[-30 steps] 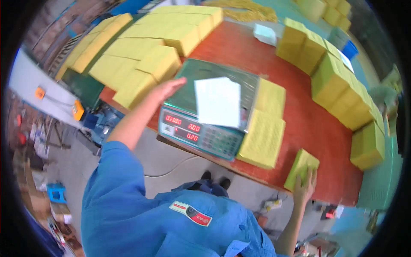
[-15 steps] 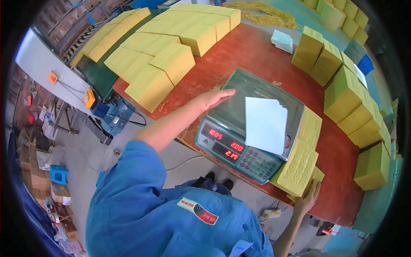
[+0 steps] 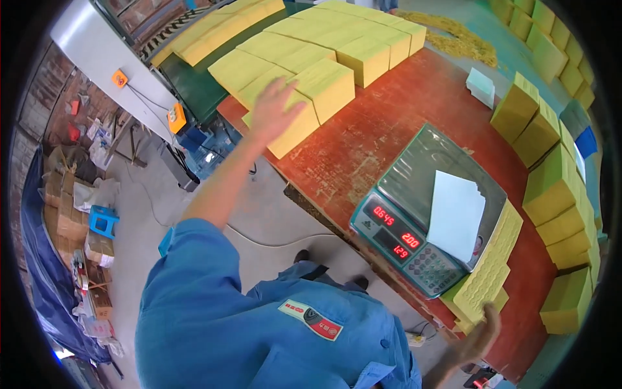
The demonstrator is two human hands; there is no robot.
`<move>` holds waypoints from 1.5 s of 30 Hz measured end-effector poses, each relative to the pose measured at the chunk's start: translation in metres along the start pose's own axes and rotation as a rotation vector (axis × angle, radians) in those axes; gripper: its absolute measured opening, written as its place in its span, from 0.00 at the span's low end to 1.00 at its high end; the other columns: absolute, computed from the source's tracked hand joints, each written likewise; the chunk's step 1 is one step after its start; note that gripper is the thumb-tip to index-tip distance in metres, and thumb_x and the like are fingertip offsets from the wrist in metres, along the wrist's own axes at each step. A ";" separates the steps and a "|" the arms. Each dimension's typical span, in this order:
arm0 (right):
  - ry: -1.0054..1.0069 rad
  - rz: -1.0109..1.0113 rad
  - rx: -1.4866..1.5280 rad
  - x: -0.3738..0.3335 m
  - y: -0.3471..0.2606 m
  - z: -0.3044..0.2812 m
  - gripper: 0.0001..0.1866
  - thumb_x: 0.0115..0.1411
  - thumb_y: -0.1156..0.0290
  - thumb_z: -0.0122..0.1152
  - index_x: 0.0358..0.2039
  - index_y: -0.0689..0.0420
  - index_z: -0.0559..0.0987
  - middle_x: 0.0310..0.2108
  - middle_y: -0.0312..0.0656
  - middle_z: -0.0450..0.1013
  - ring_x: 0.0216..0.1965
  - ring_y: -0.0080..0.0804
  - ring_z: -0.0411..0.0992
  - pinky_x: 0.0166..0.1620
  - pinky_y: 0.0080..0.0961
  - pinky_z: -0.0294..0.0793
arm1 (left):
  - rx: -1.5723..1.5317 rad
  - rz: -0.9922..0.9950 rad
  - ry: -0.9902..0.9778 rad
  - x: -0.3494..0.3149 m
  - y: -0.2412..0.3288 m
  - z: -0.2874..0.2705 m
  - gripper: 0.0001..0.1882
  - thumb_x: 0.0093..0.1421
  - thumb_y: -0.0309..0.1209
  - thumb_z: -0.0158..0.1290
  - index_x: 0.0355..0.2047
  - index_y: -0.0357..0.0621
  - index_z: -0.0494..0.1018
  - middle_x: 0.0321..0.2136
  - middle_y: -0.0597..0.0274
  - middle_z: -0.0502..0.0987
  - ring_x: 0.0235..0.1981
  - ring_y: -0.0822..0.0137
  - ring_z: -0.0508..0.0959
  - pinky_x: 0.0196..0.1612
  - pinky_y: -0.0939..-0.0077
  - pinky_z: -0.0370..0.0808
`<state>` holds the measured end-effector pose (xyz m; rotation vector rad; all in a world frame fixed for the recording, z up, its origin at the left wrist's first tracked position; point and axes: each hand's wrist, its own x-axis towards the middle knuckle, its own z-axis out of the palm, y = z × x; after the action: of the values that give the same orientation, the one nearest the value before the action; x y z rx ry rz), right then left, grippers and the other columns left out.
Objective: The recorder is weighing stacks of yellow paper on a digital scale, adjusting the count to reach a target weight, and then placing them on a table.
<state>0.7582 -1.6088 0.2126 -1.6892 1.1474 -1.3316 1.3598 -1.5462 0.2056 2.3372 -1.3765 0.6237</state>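
Observation:
My left hand [image 3: 275, 110] is stretched out over the near corner of the yellow paper stacks [image 3: 330, 91], fingers spread and nothing in them. Whether it touches the nearest stack cannot be made out. A digital scale [image 3: 421, 266] with a lit red display stands by the table's front edge. Blue-white sheets [image 3: 455, 214] lie on its metal pan [image 3: 421, 168]. Along the scale's right side runs a row of yellow paper with a wavy embossed pattern [image 3: 489, 272]. Beside its near end is my right hand [image 3: 479, 334], fingers apart and apparently holding nothing.
The red table [image 3: 389, 110] carries more yellow stacks [image 3: 557, 188] along its right side and a small pale pile [image 3: 481, 87] at the back. Left of the table are a white machine panel [image 3: 97, 58] and a blue stool [image 3: 102, 222]. A cable [image 3: 278, 245] crosses the floor.
My left hand has left the scale's pan edge and moved left to the yellow stacks. My right hand has loosened from the embossed paper's near end. The view has shifted and the display digits differ.

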 end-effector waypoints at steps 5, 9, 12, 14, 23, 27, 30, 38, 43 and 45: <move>-0.946 0.415 0.290 -0.065 -0.006 0.180 0.14 0.59 0.77 0.55 0.45 0.66 0.78 0.44 0.47 0.77 0.47 0.36 0.75 0.52 0.30 0.71 | 0.249 0.014 -0.230 -0.023 -0.060 0.025 0.38 0.59 0.59 0.50 0.65 0.56 0.61 0.67 0.46 0.53 0.66 0.44 0.57 0.63 0.46 0.59; -0.865 0.984 0.833 -0.143 0.039 0.329 0.24 0.67 0.63 0.53 0.59 0.64 0.68 0.55 0.45 0.70 0.55 0.34 0.69 0.56 0.30 0.69 | 0.022 0.230 -0.215 -0.046 -0.049 0.032 0.41 0.55 0.57 0.55 0.64 0.51 0.61 0.66 0.43 0.54 0.63 0.41 0.60 0.58 0.45 0.65; -0.789 1.122 1.119 -0.172 0.044 0.413 0.33 0.65 0.58 0.56 0.65 0.58 0.59 0.61 0.42 0.64 0.61 0.37 0.64 0.60 0.36 0.63 | -0.041 0.170 -0.289 -0.063 -0.048 0.008 0.41 0.52 0.50 0.60 0.63 0.48 0.62 0.66 0.45 0.55 0.60 0.38 0.63 0.58 0.44 0.64; -0.753 1.136 1.142 -0.167 0.021 0.438 0.33 0.66 0.56 0.53 0.66 0.56 0.58 0.61 0.40 0.64 0.63 0.37 0.61 0.63 0.39 0.58 | -0.053 0.206 -0.349 -0.078 -0.047 -0.006 0.42 0.50 0.48 0.61 0.63 0.47 0.62 0.67 0.48 0.54 0.60 0.38 0.62 0.59 0.45 0.63; -0.700 0.789 0.695 -0.142 -0.009 0.356 0.24 0.65 0.64 0.53 0.60 0.60 0.68 0.53 0.41 0.72 0.52 0.31 0.71 0.53 0.32 0.71 | -0.214 0.281 -0.285 -0.098 0.003 -0.016 0.42 0.47 0.45 0.62 0.63 0.47 0.63 0.67 0.50 0.55 0.62 0.43 0.60 0.58 0.43 0.63; -0.192 0.699 0.683 -0.092 -0.009 0.246 0.17 0.65 0.74 0.51 0.53 0.64 0.72 0.42 0.46 0.77 0.43 0.33 0.76 0.47 0.29 0.76 | -0.122 0.185 -0.312 -0.066 0.024 0.007 0.41 0.52 0.48 0.60 0.63 0.47 0.63 0.67 0.50 0.55 0.64 0.42 0.58 0.58 0.42 0.62; 0.068 0.380 0.325 -0.058 0.002 0.165 0.16 0.65 0.72 0.53 0.51 0.65 0.73 0.38 0.44 0.77 0.38 0.30 0.76 0.43 0.27 0.76 | -0.032 0.260 -0.254 -0.052 0.059 0.004 0.41 0.53 0.52 0.59 0.63 0.46 0.62 0.66 0.45 0.55 0.66 0.41 0.55 0.60 0.39 0.58; 0.151 0.426 -0.277 0.012 0.018 0.104 0.32 0.61 0.63 0.59 0.60 0.68 0.62 0.25 0.49 0.76 0.28 0.38 0.77 0.35 0.33 0.75 | -0.778 0.501 -0.290 -0.010 0.290 0.031 0.32 0.61 0.39 0.54 0.61 0.33 0.62 0.63 0.38 0.61 0.64 0.41 0.61 0.65 0.56 0.59; 0.192 0.522 -0.018 0.023 0.027 0.105 0.31 0.60 0.63 0.60 0.58 0.68 0.64 0.25 0.50 0.76 0.28 0.39 0.77 0.35 0.33 0.75 | -0.799 0.577 -0.427 -0.011 0.335 0.082 0.25 0.59 0.34 0.54 0.54 0.32 0.69 0.56 0.44 0.70 0.59 0.47 0.68 0.62 0.58 0.64; 0.173 0.462 0.015 0.023 0.040 0.097 0.28 0.63 0.67 0.59 0.59 0.66 0.64 0.33 0.48 0.75 0.30 0.28 0.76 0.29 0.25 0.76 | -0.754 0.726 -0.369 -0.023 0.353 0.076 0.24 0.57 0.32 0.55 0.53 0.34 0.71 0.55 0.47 0.71 0.58 0.49 0.69 0.62 0.60 0.65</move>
<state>0.8458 -1.6452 0.1618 -1.2123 1.5116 -1.1976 1.0530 -1.7318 0.1578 1.3622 -2.1614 -0.1878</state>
